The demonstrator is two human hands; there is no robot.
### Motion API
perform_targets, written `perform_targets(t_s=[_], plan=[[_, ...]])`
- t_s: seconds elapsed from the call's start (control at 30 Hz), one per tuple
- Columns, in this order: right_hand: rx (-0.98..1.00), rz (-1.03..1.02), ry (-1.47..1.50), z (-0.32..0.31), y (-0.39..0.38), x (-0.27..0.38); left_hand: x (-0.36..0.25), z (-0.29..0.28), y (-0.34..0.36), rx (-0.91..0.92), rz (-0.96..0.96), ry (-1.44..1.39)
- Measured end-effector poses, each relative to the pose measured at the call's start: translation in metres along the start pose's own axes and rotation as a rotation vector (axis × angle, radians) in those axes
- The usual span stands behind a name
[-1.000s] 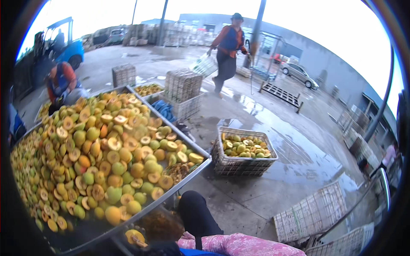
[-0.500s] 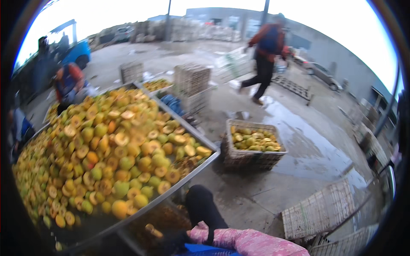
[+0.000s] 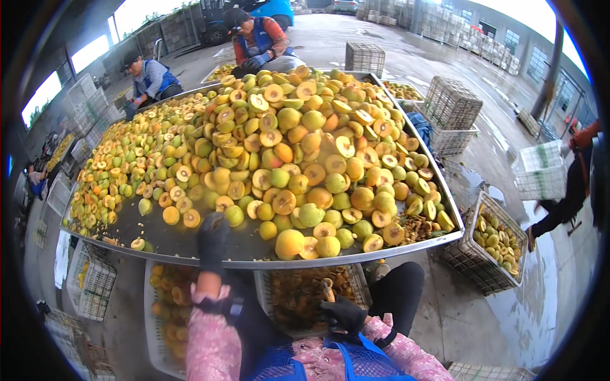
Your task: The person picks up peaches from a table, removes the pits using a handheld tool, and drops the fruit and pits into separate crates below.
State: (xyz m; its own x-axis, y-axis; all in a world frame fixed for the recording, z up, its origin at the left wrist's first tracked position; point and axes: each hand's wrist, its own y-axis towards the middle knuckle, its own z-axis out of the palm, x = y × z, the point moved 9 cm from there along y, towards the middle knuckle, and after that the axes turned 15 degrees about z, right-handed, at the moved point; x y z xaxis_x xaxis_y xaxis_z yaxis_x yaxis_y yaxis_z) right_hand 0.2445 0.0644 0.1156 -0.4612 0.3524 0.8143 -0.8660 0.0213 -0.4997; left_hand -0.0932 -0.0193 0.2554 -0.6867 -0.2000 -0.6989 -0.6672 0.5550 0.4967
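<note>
A large metal-rimmed tray table (image 3: 298, 261) in front of me holds a heap of halved yellow-green fruit (image 3: 311, 171) with brown pits and hollows. My left hand (image 3: 213, 238), in a black glove, reaches over its near edge beside a few loose halves. Motion blur hides how those fingers are set. Close to my lap, my right hand (image 3: 344, 315), also black-gloved, is closed around a small tool with a light brown end (image 3: 328, 289), its exact kind unclear. Under the table edge stand a crate of brown scraps (image 3: 305, 298) and a white crate of fruit (image 3: 152, 324).
Two people (image 3: 260, 44) (image 3: 149, 79) sit at the table's far side. A crate of fruit (image 3: 486, 241) stands right of the table, with stacked crates (image 3: 451, 105) behind it. At the right edge, a walking person (image 3: 575, 184) carries a white crate (image 3: 540, 168).
My view has swung left from the yard to the table, bringing both my hands into sight. My left hand now reaches over the table's edge. The walking person appears farther right.
</note>
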Motion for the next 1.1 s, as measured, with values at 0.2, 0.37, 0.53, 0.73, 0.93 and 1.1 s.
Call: perform_targets(t_s=[0.2, 0.37, 0.53, 0.73, 0.93, 1.1], plan=[[-0.166, -0.276, -0.82, 0.014, -0.025, 0.052, 0.033, 0.055, 0.019, 0.091, 0.278, 0.535], [-0.116, -0.051, 0.119, -0.014, -0.003, 0.026, 0.039, 0.047, 0.012, 0.092, 0.033, 0.125], [-0.308, 0.262, 0.275, -0.035, 0.0, 0.024, 0.005, 0.05, -0.025, -0.048, -0.383, -1.219], [0.007, 0.102, 0.003, 0.026, -0.044, 0.057, -0.069, 0.055, -0.057, -0.075, -0.593, -1.437], [-0.062, 0.154, 0.048, 0.037, -0.058, 0.081, -0.087, 0.063, -0.088, 0.084, -0.321, -1.082], [-0.097, 0.006, 0.078, 0.04, -0.047, 0.095, -0.139, 0.067, -0.106, 0.151, -0.41, -1.177]])
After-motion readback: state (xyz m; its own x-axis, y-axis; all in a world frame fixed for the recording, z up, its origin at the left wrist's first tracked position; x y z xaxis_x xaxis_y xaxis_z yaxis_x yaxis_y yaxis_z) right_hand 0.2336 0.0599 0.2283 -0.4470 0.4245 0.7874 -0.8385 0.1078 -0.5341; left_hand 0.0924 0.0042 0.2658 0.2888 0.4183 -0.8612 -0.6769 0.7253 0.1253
